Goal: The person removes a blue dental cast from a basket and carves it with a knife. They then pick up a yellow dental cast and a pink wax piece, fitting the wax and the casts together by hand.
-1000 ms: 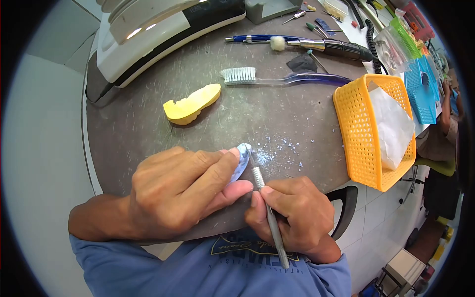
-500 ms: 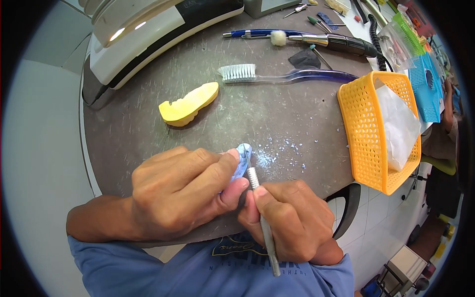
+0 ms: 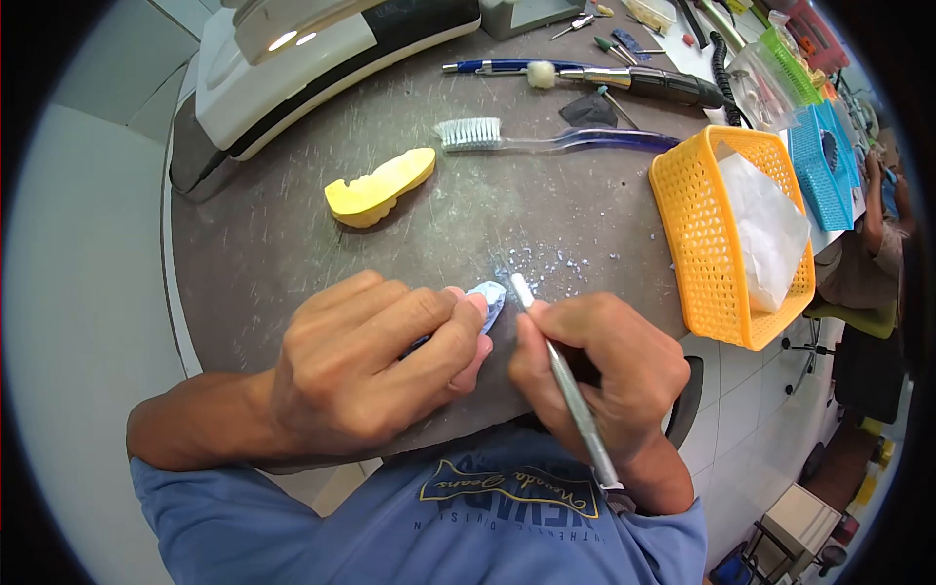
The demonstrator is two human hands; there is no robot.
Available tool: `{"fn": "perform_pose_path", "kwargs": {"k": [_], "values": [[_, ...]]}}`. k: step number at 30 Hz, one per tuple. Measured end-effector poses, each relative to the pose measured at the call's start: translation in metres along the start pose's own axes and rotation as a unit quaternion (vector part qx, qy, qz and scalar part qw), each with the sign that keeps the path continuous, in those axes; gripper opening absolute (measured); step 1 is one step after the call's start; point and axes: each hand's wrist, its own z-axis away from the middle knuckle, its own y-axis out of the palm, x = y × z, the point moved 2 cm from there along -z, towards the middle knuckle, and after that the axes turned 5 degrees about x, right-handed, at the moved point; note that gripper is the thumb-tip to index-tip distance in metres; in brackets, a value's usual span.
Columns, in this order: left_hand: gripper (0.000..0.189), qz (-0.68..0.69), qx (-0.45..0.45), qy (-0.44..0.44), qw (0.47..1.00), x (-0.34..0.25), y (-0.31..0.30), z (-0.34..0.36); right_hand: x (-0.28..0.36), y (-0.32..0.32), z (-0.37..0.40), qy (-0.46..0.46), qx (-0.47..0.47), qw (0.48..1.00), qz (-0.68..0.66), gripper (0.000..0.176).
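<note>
My left hand (image 3: 380, 356) is closed around a small light-blue dental model piece (image 3: 492, 298), with only its rounded end showing beyond the fingertips. In a pen grip, my right hand (image 3: 619, 366) holds a metal-handled carving knife (image 3: 575, 400). The knife's front end lies just right of the blue piece, slightly apart from it; its thin blade is hard to make out. Blue shavings (image 3: 551, 263) are scattered on the table beyond both hands. Farther off lies a yellow dental model (image 3: 380, 190), its teeth side toward me.
A white-bristled brush (image 3: 556, 139) lies across the dark table (image 3: 263, 263). Behind it are a blue pen (image 3: 487, 66) and a rotary handpiece (image 3: 643, 83). An orange basket (image 3: 682, 234) with white paper stands right. A white machine (image 3: 283, 83) sits back left; a person (image 3: 863, 253) is far right.
My right hand has moved right, taking the knife off the blue piece. My left hand has turned the piece slightly. The camera view has shifted a little.
</note>
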Motion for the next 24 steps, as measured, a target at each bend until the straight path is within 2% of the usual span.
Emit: {"fn": "perform_pose_path", "kwargs": {"k": [1,3,5,7,8,12,16,17,18,19,21,23,24], "values": [[0.022,0.007,0.007,-0.016,1.0,0.001,0.0,0.0,0.002,-0.001,0.001,-0.002,0.001,1.0,0.002,0.02],[0.023,0.009,0.012,-0.02,1.0,0.001,-0.001,-0.001,0.0,-0.003,0.006,0.079,-0.037,0.993,-0.078,0.018],[0.024,0.011,0.02,-0.025,0.999,0.002,-0.002,-0.002,-0.006,-0.004,0.005,0.088,-0.034,0.991,-0.094,0.017],[0.026,0.013,0.021,-0.037,0.999,0.005,-0.003,-0.003,-0.013,-0.003,-0.004,0.008,-0.074,0.994,-0.084,0.022],[0.026,0.014,0.021,-0.037,0.999,0.004,-0.003,-0.004,-0.009,-0.01,-0.007,0.008,-0.014,1.0,-0.016,0.025],[0.027,0.019,0.025,-0.055,0.998,0.004,-0.003,-0.005,-0.019,-0.011,-0.027,-0.004,0.033,0.997,0.073,0.032],[0.028,0.022,0.027,-0.059,0.998,0.005,-0.006,-0.005,-0.02,-0.008,-0.036,-0.067,0.006,0.984,0.166,0.034],[0.028,0.019,0.023,-0.061,0.998,0.007,-0.006,-0.005,-0.018,-0.008,-0.033,-0.08,-0.007,0.991,0.108,0.034],[0.032,0.016,-0.007,-0.023,1.0,0.008,-0.008,-0.006,-0.015,-0.009,-0.031,-0.095,-0.02,0.994,0.048,0.034],[0.035,0.011,-0.036,0.015,0.999,0.009,-0.009,-0.007,-0.01,-0.011,-0.032,-0.102,-0.019,0.994,0.046,0.034],[0.04,0.001,-0.063,0.043,0.997,0.01,-0.009,-0.008,0.0,-0.009,-0.035,-0.041,0.111,0.992,-0.033,0.03],[0.044,-0.008,-0.091,0.072,0.993,0.012,-0.011,-0.01,-0.003,-0.009,-0.035,-0.044,0.109,0.991,-0.061,0.026],[0.049,0.01,-0.098,0.059,0.993,0.015,-0.013,-0.01,-0.003,-0.012,-0.036,-0.008,0.137,0.988,-0.072,0.028]]}}
